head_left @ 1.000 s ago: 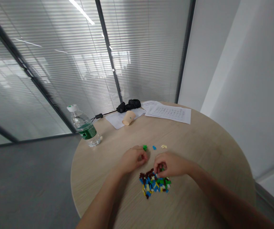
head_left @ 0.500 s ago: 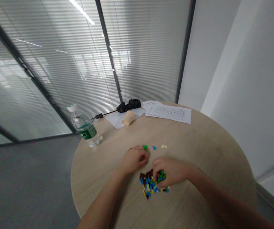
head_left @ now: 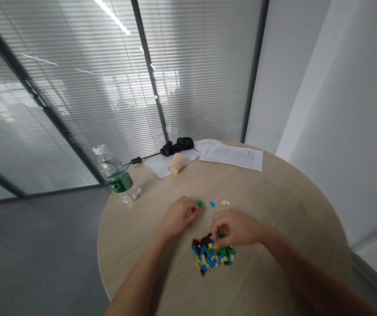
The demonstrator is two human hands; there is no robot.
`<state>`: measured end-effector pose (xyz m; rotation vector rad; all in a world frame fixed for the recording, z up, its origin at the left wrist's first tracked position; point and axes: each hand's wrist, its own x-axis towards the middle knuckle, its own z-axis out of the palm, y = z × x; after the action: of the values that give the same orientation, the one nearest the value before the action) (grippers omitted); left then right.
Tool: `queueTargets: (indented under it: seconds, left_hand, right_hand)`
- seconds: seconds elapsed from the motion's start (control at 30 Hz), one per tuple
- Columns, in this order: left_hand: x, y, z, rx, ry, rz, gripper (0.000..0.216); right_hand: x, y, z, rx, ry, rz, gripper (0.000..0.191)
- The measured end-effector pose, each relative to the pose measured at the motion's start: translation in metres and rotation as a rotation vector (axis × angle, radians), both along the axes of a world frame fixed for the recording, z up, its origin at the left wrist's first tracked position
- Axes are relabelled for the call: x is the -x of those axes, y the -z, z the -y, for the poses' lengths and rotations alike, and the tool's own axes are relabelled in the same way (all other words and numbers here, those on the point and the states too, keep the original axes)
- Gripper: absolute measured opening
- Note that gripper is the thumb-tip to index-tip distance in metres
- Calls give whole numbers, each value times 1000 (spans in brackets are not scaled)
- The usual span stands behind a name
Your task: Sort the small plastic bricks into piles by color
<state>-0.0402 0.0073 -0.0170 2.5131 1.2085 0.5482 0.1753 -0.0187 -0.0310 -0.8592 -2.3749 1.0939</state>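
The left hand (head_left: 177, 217) pinches narrowly on a tiny red brick (head_left: 193, 210), while the right hand (head_left: 234, 228) curls low over the pile of bricks (head_left: 212, 256), its hold hidden.

On my feed, a kraft paper cup (head_left: 177, 163) lies on its side on a white sheet (head_left: 157, 166), near the far edge of the round wooden bench (head_left: 274, 210). Left of the cup stands a capped, green-labelled water bottle (head_left: 114, 175). Right of it lie printed sheets (head_left: 232, 157). Just behind it sits a black bundle (head_left: 177, 146), with a black cable (head_left: 145, 157) running left.
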Motion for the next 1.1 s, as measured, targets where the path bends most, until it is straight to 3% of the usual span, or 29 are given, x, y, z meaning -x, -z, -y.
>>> queueTargets:
  seconds: [0.13,0.2,0.43,0.67,0.83,1.1]
  left_hand:
    - [-6,-3,4,-5,46,132,8]
    - [-10,-3,7,9,110,171,7]
    - [-16,2,10,-22,162,206,6]
    - [-8,6,0,-79,100,49,11]
    - [-3,11,-6,-95,134,-139,19]
    - [-4,16,-6,-75,126,-159,18]
  right_hand:
    - [-2,3,-9,141,349,-158,14]
    - [-1,8,-14,198,414,-254,17]
    - [4,22,-19,377,371,-350,28]
    - [3,20,-20,295,425,-338,20]
    - [2,21,-22,264,480,-272,12]
    - [1,24,-22,214,482,-219,13]
